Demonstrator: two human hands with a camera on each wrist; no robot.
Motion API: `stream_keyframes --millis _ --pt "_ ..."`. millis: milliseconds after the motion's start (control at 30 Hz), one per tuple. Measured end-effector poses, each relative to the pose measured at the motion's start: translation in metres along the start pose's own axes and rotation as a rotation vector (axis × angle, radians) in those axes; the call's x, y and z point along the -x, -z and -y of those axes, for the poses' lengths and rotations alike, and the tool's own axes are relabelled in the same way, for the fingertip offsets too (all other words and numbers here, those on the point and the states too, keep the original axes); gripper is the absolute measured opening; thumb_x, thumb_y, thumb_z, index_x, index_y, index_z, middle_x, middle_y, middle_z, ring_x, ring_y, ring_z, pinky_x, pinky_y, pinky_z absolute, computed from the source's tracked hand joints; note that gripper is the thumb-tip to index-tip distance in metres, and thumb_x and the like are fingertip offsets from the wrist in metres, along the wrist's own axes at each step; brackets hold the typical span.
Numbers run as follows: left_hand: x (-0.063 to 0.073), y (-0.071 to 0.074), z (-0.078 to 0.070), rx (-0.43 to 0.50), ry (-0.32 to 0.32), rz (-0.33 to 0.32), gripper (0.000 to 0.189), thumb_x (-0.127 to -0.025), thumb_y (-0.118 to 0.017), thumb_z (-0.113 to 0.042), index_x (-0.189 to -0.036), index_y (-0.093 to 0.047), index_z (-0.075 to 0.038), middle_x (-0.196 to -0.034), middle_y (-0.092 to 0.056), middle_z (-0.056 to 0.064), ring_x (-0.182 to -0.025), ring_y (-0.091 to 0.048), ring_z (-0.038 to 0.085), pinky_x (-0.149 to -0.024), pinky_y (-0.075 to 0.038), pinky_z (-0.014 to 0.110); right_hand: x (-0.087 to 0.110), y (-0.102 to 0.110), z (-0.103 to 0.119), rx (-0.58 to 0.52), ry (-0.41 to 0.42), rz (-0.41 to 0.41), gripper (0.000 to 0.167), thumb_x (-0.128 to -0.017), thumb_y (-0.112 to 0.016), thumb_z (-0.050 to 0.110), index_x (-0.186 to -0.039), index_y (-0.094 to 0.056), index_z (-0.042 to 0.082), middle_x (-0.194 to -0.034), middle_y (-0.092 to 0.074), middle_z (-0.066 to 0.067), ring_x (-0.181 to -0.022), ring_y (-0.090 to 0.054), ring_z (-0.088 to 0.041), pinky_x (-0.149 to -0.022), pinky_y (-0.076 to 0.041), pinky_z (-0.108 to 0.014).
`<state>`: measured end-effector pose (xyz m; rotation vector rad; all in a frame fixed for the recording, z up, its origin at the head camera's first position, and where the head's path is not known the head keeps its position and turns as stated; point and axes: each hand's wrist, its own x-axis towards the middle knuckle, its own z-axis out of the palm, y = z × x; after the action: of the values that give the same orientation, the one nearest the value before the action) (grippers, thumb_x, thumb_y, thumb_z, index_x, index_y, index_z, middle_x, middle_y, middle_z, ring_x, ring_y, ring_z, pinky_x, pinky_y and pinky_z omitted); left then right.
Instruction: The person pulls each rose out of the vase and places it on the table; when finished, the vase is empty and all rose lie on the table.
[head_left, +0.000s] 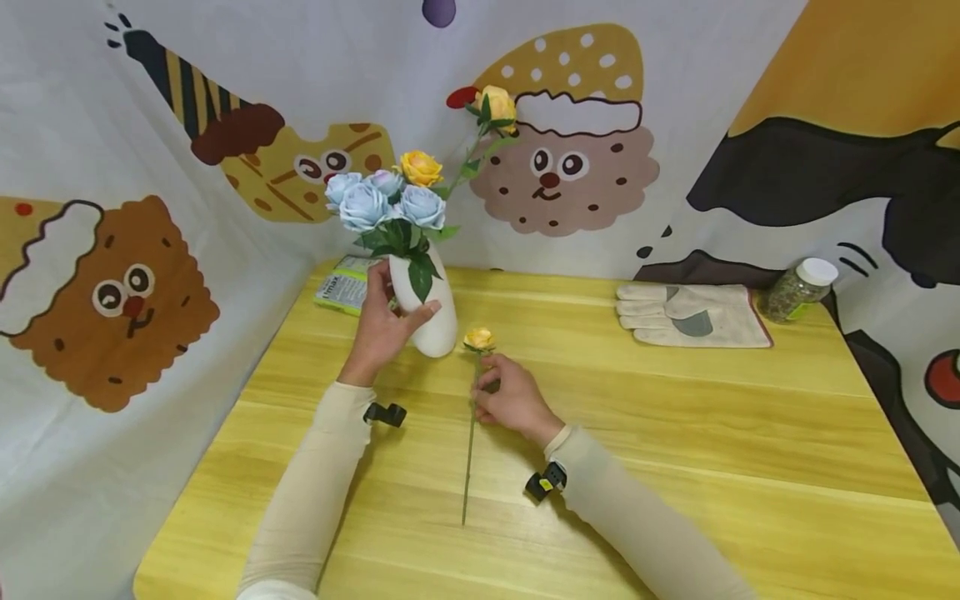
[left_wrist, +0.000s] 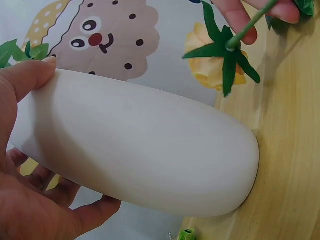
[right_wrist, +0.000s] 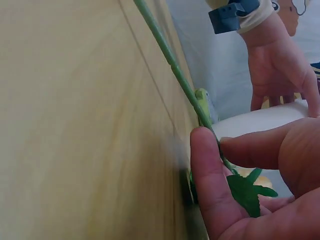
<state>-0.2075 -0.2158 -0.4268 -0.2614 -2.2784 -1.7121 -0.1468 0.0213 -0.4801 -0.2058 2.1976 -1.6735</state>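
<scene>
My left hand (head_left: pixel 381 325) grips a white vase (head_left: pixel 438 321) near its top, thumb on one side and fingers round the other. The vase leans, its base at the table in the left wrist view. Pale blue roses (head_left: pixel 365 206) and two yellow roses (head_left: pixel 422 168) rise from its mouth, one yellow rose on a long stem reaching out to the right. My right hand (head_left: pixel 517 398) pinches the green stem of a single yellow rose (head_left: pixel 478 338) between thumb and fingers, just below the bloom. That bloom is right of the vase, and its stem points back toward me.
Behind the vase lies a green and grey packet (head_left: pixel 341 287), partly hidden by the left hand. At the back right are a white work glove (head_left: pixel 693 317) and a jar with a white lid (head_left: pixel 798 292). A printed cloth (head_left: pixel 570 242) hangs behind the wooden table (head_left: pixel 675 433).
</scene>
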Motion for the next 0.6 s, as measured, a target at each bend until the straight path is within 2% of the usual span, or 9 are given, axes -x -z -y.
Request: stream_keyframes --millis 267,567,600 --pt "0.000 -0.001 -0.001 -0.005 0.004 0.003 0.084 -0.089 -0.087 -0.021 -0.154 -0.033 -0.016 -0.149 -0.050 0.011 -0.129 -0.056 0.031 -0.100 -0.053 0.054 0.003 -0.008 -0.002 0.125 0.052 0.005 0.067 -0.091 -0.076 -0.001 -0.151 -0.046 0.000 -0.107 -0.070 -0.015 -0.061 -0.072 -0.016 -0.056 -0.062 -0.033" --pt "-0.001 -0.001 0.001 -0.001 -0.007 0.009 0.083 -0.089 -0.086 -0.020 -0.154 -0.033 -0.016 -0.150 -0.048 0.010 -0.130 -0.055 0.031 -0.101 -0.053 0.055 0.007 -0.012 -0.003 0.117 0.047 0.018 0.058 -0.092 -0.077 -0.001 -0.145 -0.055 0.004 -0.116 -0.067 -0.017 -0.062 -0.072 -0.016 -0.058 -0.063 -0.035" --pt "0.001 -0.001 -0.003 -0.003 -0.001 0.010 0.083 -0.090 -0.085 -0.018 -0.154 -0.033 -0.014 -0.151 -0.048 0.011 -0.131 -0.055 0.032 -0.101 -0.052 0.056 0.007 -0.012 -0.003 0.120 0.046 0.018 0.057 -0.092 -0.077 0.000 -0.144 -0.056 0.004 -0.118 -0.067 -0.017 -0.062 -0.072 -0.017 -0.058 -0.063 -0.035"
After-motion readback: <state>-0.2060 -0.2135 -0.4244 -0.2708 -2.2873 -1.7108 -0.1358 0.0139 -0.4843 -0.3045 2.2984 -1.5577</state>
